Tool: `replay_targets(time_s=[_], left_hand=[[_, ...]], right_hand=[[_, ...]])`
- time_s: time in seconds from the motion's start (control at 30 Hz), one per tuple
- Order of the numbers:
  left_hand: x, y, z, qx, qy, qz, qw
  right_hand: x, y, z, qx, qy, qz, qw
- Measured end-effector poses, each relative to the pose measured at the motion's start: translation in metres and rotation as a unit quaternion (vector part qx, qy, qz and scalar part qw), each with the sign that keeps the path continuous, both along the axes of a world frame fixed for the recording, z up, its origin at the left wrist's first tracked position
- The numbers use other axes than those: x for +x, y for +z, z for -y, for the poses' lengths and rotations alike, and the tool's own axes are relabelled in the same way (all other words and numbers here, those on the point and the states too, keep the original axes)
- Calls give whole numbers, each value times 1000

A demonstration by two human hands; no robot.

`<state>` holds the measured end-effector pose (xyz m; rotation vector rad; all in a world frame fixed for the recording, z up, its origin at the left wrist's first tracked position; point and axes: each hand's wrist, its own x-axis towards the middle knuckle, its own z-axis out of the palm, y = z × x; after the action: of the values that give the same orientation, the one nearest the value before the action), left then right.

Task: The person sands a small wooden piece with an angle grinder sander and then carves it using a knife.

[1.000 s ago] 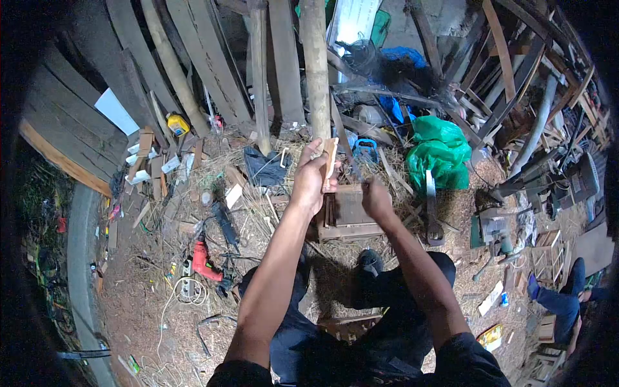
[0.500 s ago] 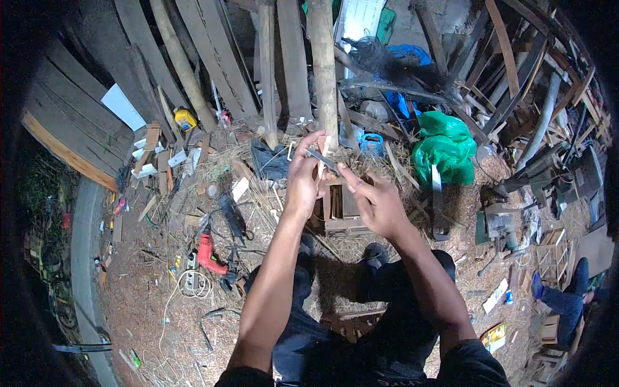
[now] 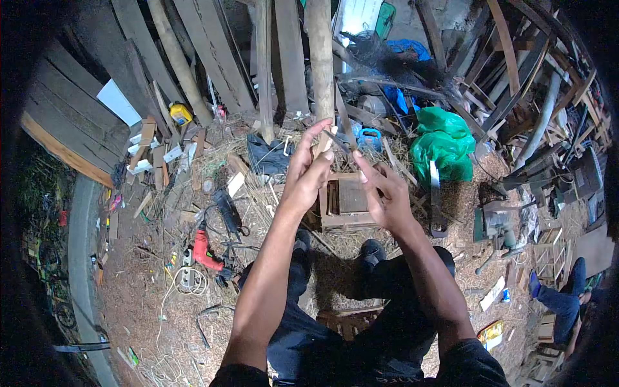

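Observation:
My left hand (image 3: 309, 169) is closed around a small pale piece of wood (image 3: 320, 146), held up in front of the round wooden post. A thin dark tool (image 3: 337, 140), like a blade or file, lies across the wood's upper end. Its other end reaches my right hand (image 3: 385, 193), whose thumb and fingers are closed on it. The tool's exact kind is too small to tell. Below and between my hands, a small wooden box frame (image 3: 351, 198) rests on the ground.
A red drill (image 3: 205, 251) and a dark power tool (image 3: 227, 211) lie at the left with cords. A green plastic bag (image 3: 442, 145) and a saw (image 3: 436, 200) are at the right. Another person's leg (image 3: 558, 303) shows at the far right. Boards lean behind.
My right hand came up from a blurred, lower position to the wood, then shifted slightly down and right. The tool across the wood now shows more clearly than a second ago.

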<state>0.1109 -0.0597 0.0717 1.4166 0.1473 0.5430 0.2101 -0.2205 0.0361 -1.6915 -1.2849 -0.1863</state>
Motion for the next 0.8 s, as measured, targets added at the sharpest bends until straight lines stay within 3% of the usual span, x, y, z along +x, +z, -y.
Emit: replay_targets(time_s=[0.17,0.27,0.53,0.8], left_hand=[[9,-12,-1,-95,11,-45,994],[10,-11,7,-97,43,-71,992],[4,-16,-1,21,-3,-123,992],[0,-9,10,150,10,-90,985]], right_hand=[[1,-6,3,-71,-12,35,997],[0,-2,3,-81,-18,45,996],[-1,0,8,-86,-5,25,996],[1,0,12,-73,5,16,997]])
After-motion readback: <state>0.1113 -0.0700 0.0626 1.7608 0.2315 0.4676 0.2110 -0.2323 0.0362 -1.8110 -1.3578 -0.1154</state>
